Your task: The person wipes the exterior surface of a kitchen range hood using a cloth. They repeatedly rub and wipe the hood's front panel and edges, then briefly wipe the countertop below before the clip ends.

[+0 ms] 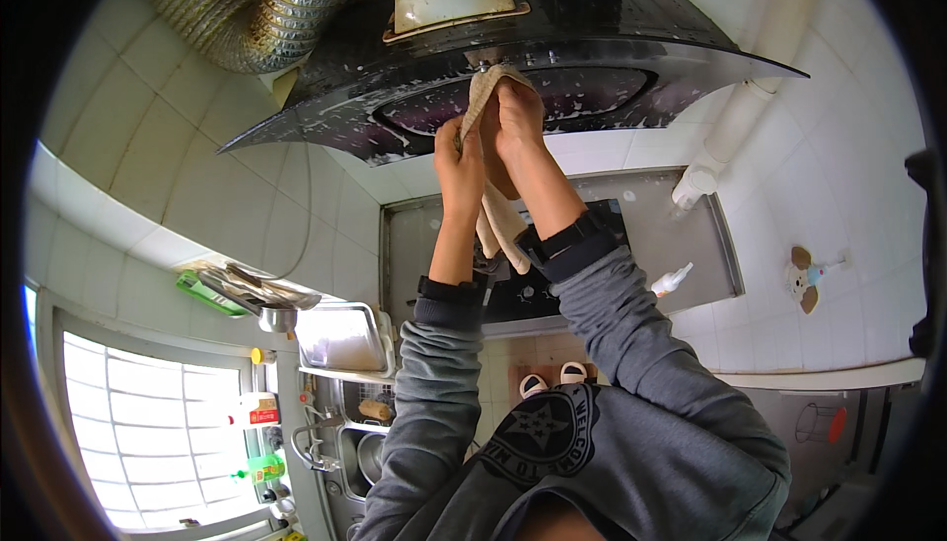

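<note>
My left hand (460, 164) grips one edge of a beige cloth (506, 224) in front of the range hood. My right hand (518, 116) is higher up, with its fingers in a fold of the same cloth, which hangs down between my forearms. The cloth's top fold lies against or just before the buttons (530, 59) on the front of the black range hood (599, 90); contact is hard to tell. White foam streaks and spots cover the hood's dark glass.
Below the hood is a gas cooktop (518, 297) on a steel counter (658, 238), where a white spray bottle (672, 280) stands to the right. A foil duct (296, 8) rises at upper left. A sink (355, 459) and a metal tray (339, 337) are at lower left.
</note>
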Demonstrator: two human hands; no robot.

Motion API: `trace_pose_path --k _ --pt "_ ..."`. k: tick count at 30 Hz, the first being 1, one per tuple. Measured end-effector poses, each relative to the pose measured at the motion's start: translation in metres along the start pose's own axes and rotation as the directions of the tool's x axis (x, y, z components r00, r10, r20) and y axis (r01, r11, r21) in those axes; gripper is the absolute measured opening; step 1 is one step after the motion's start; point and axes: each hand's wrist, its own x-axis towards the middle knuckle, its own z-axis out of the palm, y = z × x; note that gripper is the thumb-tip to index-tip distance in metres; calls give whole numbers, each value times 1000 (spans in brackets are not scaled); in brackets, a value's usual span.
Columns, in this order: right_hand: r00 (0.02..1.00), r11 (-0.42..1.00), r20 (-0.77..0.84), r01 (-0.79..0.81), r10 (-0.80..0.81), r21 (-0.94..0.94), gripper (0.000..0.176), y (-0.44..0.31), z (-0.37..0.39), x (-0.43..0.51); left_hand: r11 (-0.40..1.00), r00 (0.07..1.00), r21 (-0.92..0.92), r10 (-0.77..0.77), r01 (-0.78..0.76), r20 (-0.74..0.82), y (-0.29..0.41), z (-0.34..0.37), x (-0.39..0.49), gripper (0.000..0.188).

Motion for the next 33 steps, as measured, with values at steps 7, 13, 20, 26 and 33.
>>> trace_pose_path --k 7,13,20,26,33 --pt "920 855 27 -374 391 360 5 10 4 17 1000 1000 -7 17 -17 -4 13 -6 5 17" --pt "820 744 81 -552 567 376 10 -1 -7 21 999 999 0 -47 47 12 3 -1 4 16" --pt "893 853 175 -448 414 267 11 -6 -2 7 999 999 -37 -34 34 -3 1 -5 3 18" --pt "849 829 274 -513 452 223 15 -8 3 7 994 997 -80 -71 71 4 2 -7 8 18" --pt "869 826 285 -482 405 294 18 6 -2 6 999 1000 -35 -23 23 -11 -2 -8 5 17"
